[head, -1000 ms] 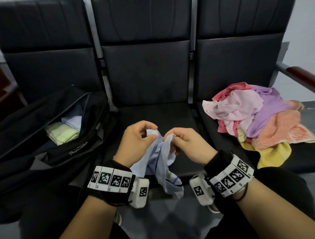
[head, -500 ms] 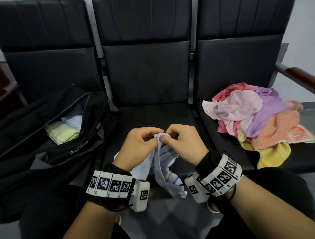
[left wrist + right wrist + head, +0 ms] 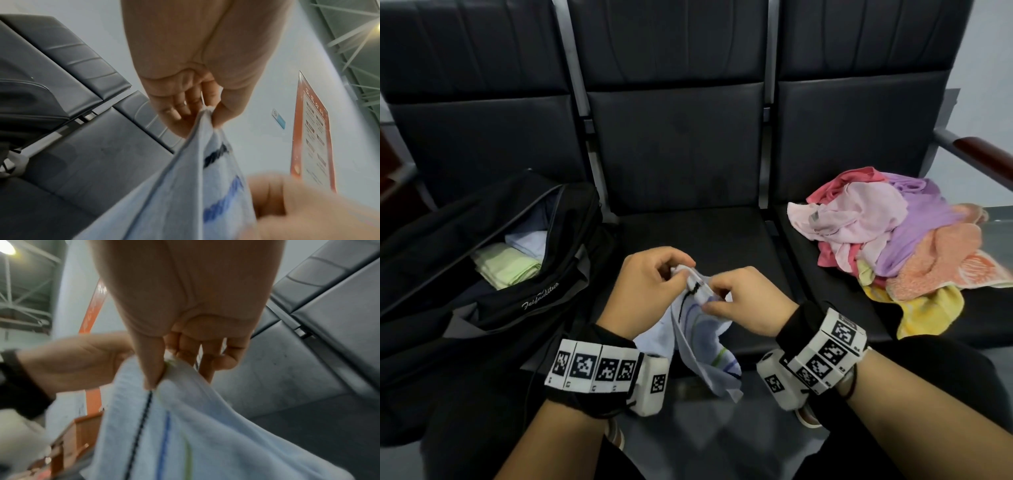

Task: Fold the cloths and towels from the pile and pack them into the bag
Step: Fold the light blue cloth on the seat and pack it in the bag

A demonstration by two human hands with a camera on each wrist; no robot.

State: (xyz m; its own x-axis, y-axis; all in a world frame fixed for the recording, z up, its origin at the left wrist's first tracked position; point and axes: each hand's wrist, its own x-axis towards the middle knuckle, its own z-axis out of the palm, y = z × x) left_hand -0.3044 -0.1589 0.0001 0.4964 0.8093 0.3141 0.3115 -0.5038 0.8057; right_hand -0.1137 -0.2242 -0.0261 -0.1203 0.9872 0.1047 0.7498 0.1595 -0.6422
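Observation:
A pale blue cloth [image 3: 700, 346] with black, blue and green stripes hangs over the front of the middle seat. My left hand [image 3: 654, 291] pinches its top edge between thumb and fingers, and the left wrist view shows the cloth [image 3: 185, 186] hanging from that pinch. Just to its right, my right hand [image 3: 739, 301] pinches the same edge; the cloth [image 3: 185, 426] drops from the thumb in the right wrist view. The pile of pink, purple, orange and yellow towels [image 3: 904, 236] lies on the right seat. An open black bag [image 3: 493, 274] on the left seat holds folded green and blue cloths [image 3: 512, 265].
Three dark padded seats [image 3: 685, 154] stand in a row with metal dividers between them. A wooden armrest [image 3: 986, 154] sticks out at the far right. An orange poster [image 3: 310, 138] hangs on the wall. My legs are below, by the floor.
Both hands have worked along the cloth's top edge, drawing together and then slightly apart. The right hand has dropped a little lower than the left, stretching a short span of edge between them.

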